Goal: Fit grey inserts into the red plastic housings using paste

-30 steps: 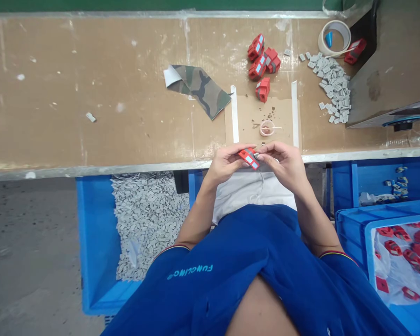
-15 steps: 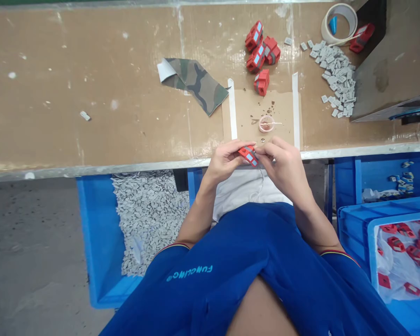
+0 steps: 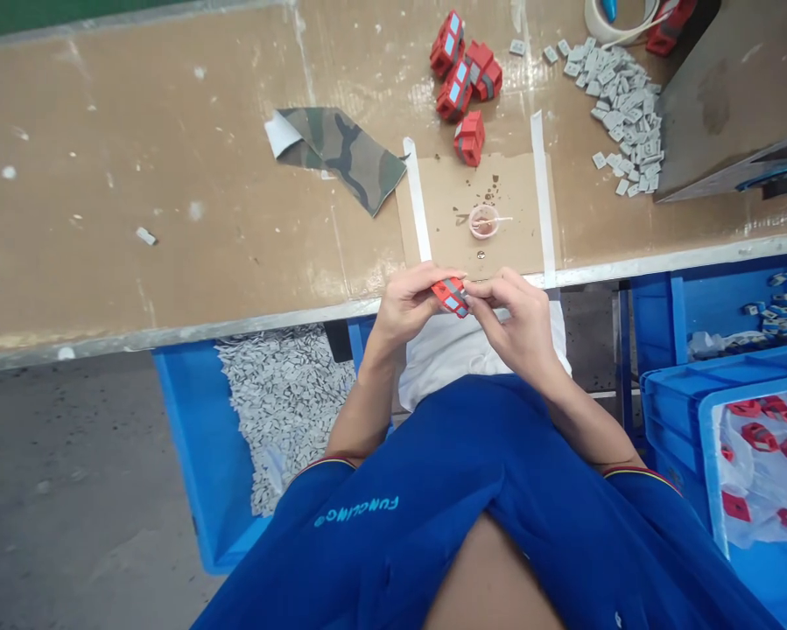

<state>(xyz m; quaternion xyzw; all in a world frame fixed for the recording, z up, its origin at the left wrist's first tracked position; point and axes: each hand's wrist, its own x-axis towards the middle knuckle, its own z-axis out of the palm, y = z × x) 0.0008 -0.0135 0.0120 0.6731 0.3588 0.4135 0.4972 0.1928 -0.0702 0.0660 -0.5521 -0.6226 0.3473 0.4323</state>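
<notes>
Just off the table's front edge, my left hand (image 3: 403, 304) is closed around a small red toy vehicle (image 3: 452, 297) with pale blue windows and a grey band. Thumb and fingers of my right hand (image 3: 516, 317) pinch a tiny grey piece (image 3: 464, 294) against the toy's right end; the fingertips hide most of it. Beyond the hands, a small clear cup (image 3: 483, 222) with a thin stick across it stands on a brown cardboard sheet (image 3: 515, 254). Several similar red toys (image 3: 455, 90) sit further back.
A pile of small grey pieces (image 3: 629, 114) lies right, beside a tape roll (image 3: 593, 26) and a dark box-like block (image 3: 741, 96). Camouflage cloth (image 3: 347, 149) lies left of the cup. Below the table are a blue bin (image 3: 189, 472) of grey pieces and a blue crate (image 3: 675, 411) with red toys.
The camera view has tilted and shifted, so the tabletop things appear further up and left. Both hands keep hold at the toy, with the right fingertips showing a bit of grey.
</notes>
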